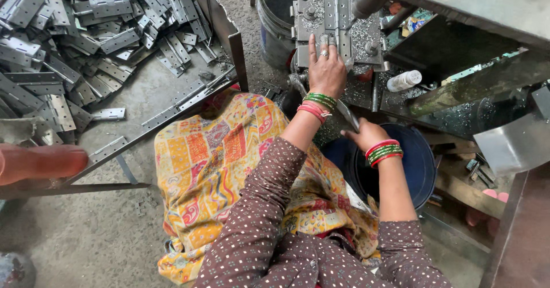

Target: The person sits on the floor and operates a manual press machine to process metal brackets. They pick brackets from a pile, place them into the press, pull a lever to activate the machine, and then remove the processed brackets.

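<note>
My left hand [326, 66] reaches forward and presses on a grey metal hinge plate [335, 14] lying on the machine bed, fingers flat on its near edge. My right hand [362, 134] sits lower, above a dark blue bucket [421, 168], and grips a flat metal hinge piece [348, 115] that sticks up from its fingers. Both wrists carry red and green bangles. A round steel shaft [365, 0] comes down onto the bed beside the plate, and metal shavings lie around it.
A large heap of grey hinge plates [86, 30] fills a low metal tray [229, 33] at the left. A dark bucket [275, 19] stands behind the machine. A white bottle [404, 81] lies at the right. A patterned yellow cloth [217, 162] covers my lap.
</note>
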